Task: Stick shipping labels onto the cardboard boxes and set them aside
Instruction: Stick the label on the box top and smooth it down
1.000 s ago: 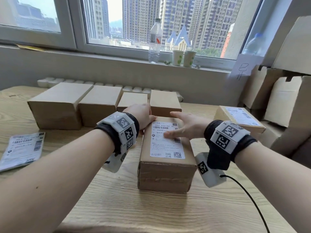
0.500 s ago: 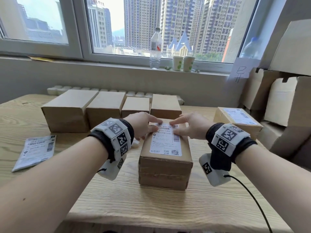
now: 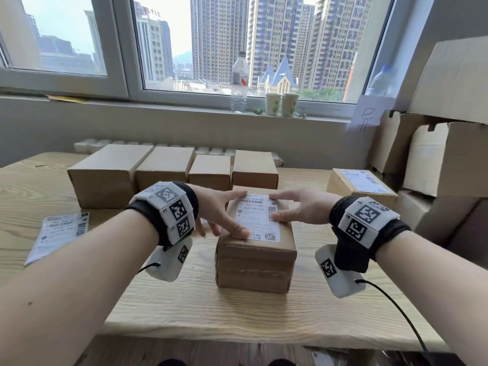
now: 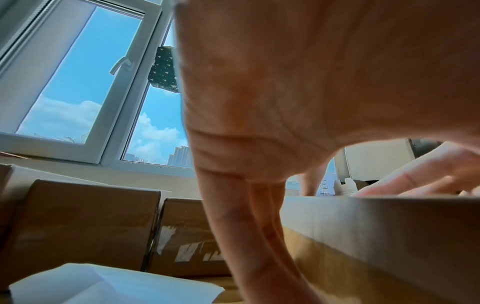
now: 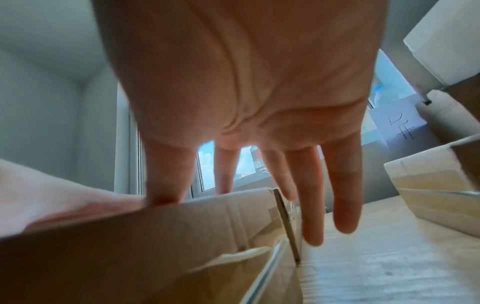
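Across the upper middle of the head view, four plain cardboard boxes [image 3: 169,173] are sitting in a row on the counter [image 3: 237,310] with no labels showing, so most of the task appears to be waiting, while one labelled box [image 3: 361,186] is already lying at the right edge and spare labels [image 3: 60,233] are lying at the left. At centre frame, the left hand [image 3: 221,215] and right hand [image 3: 298,207] are spreading wide and flat, pressing the shipping label [image 3: 257,219] onto the current box [image 3: 256,247]; setting it aside looks to be next.
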The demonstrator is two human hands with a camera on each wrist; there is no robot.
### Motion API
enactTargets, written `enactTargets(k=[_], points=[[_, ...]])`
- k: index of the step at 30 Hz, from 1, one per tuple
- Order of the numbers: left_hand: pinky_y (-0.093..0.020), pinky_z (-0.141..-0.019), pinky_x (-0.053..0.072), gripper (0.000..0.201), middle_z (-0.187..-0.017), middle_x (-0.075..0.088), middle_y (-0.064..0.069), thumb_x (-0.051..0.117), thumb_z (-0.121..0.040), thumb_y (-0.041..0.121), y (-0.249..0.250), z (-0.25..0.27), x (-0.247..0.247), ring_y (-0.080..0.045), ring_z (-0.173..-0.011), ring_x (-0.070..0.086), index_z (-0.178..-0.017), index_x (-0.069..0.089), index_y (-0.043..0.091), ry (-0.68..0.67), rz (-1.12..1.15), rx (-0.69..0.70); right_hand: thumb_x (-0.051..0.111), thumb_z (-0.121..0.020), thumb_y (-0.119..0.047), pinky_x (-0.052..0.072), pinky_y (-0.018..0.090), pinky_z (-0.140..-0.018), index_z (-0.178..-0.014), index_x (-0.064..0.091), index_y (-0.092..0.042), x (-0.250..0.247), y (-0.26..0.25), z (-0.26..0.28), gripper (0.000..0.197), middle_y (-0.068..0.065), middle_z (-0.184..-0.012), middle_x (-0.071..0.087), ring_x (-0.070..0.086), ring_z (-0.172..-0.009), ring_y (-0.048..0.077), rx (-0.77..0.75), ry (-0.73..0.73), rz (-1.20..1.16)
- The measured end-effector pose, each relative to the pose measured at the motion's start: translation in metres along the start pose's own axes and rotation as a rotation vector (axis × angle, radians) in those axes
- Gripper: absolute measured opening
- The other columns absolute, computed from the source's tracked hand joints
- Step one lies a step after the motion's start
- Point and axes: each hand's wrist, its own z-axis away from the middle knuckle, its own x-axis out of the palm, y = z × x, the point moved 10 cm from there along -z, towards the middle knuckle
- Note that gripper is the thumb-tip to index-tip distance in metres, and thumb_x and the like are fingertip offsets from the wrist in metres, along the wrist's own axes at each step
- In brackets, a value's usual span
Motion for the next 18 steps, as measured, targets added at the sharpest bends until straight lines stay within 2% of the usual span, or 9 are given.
enactTargets(k=[2,4,7,9,11,12,14,16,18], points=[[-0.036,-0.078,0.057,0.112,-0.141,0.041,-0.012,0.074,-0.069,0.045,0.000,0.003,0.001,-0.021,-0.100,0.061,-0.145,-0.008,0.046,0.001,0.009,-0.002,0.055,-0.089,-0.046,0.050,0.035,-0.093,-0.139,0.041,-0.039,-0.006,0.008,0.001,0.052,0.004,-0.127,0.059,0.067,-0.099,0.019,0.043,0.071,-0.007],[-0.039,-0.080,0.058,0.110,-0.143,0.041,-0.012,0.072,-0.071,0.048,-0.003,0.004,-0.003,-0.022,-0.096,0.063,-0.148,-0.006,0.037,0.069,0.048,-0.009,0.053,-0.092,-0.040,0.055,0.037,-0.085,-0.137,0.044,-0.035,-0.010,0.015,0.004,0.046,0.002,-0.119,0.062,0.072,-0.085,0.017,0.072,0.100,-0.028],[-0.037,-0.070,0.060,0.090,-0.133,0.052,-0.013,0.062,-0.078,0.055,-0.011,0.005,-0.010,-0.026,-0.090,0.067,-0.147,0.019,0.016,0.191,0.110,-0.065,0.054,-0.093,-0.036,0.058,0.037,-0.080,-0.140,0.040,-0.024,-0.010,0.022,0.009,0.051,0.008,-0.116,0.063,0.072,-0.081,0.021,0.095,0.105,-0.208],[-0.032,-0.062,0.059,0.073,-0.119,0.063,-0.014,0.053,-0.083,0.057,-0.007,0.004,0.000,-0.028,-0.089,0.069,-0.135,0.043,0.007,0.139,0.126,-0.075,0.056,-0.092,-0.035,0.059,0.035,-0.075,-0.143,0.035,-0.021,-0.006,0.021,0.012,0.057,0.012,-0.118,0.061,0.071,-0.077,0.022,0.093,0.109,-0.307],[-0.029,-0.059,0.058,0.065,-0.110,0.067,-0.015,0.050,-0.086,0.056,0.004,0.001,0.007,-0.027,-0.083,0.069,-0.124,0.053,0.004,0.115,0.150,-0.052,0.060,-0.089,-0.035,0.059,0.029,-0.066,-0.145,0.031,-0.021,0.000,0.018,0.012,0.064,0.012,-0.117,0.060,0.069,-0.074,0.019,0.090,0.107,-0.308],[-0.029,-0.059,0.058,0.063,-0.108,0.068,-0.016,0.050,-0.087,0.055,0.010,0.000,0.008,-0.026,-0.080,0.068,-0.122,0.054,0.003,0.121,0.151,-0.040,0.063,-0.087,-0.034,0.059,0.027,-0.064,-0.145,0.030,-0.022,0.001,0.017,0.012,0.068,0.010,-0.117,0.059,0.068,-0.077,0.018,0.084,0.105,-0.291],[-0.028,-0.061,0.058,0.060,-0.110,0.066,-0.016,0.052,-0.087,0.052,0.022,-0.002,0.008,-0.024,-0.080,0.068,-0.121,0.053,0.003,0.148,0.148,-0.014,0.070,-0.082,-0.032,0.059,0.030,-0.071,-0.146,0.029,-0.023,0.001,0.018,0.014,0.078,0.009,-0.126,0.055,0.065,-0.093,0.020,0.070,0.107,-0.295],[-0.028,-0.064,0.059,0.056,-0.110,0.066,-0.015,0.056,-0.085,0.051,0.033,-0.004,0.005,-0.023,-0.081,0.068,-0.120,0.053,0.007,0.164,0.164,0.030,0.076,-0.076,-0.031,0.056,0.034,-0.085,-0.147,0.027,-0.024,-0.008,0.024,0.020,0.087,0.007,-0.139,0.047,0.056,-0.113,0.023,0.050,0.138,-0.303],[-0.027,-0.066,0.058,0.049,-0.110,0.066,-0.012,0.057,-0.085,0.048,0.046,-0.004,0.001,-0.021,-0.084,0.068,-0.118,0.054,0.011,0.189,0.188,0.088,0.080,-0.071,-0.032,0.042,0.033,-0.102,-0.148,0.025,-0.024,-0.024,0.035,0.029,0.095,0.006,-0.145,0.042,0.045,-0.128,0.022,0.041,0.211,-0.325]])
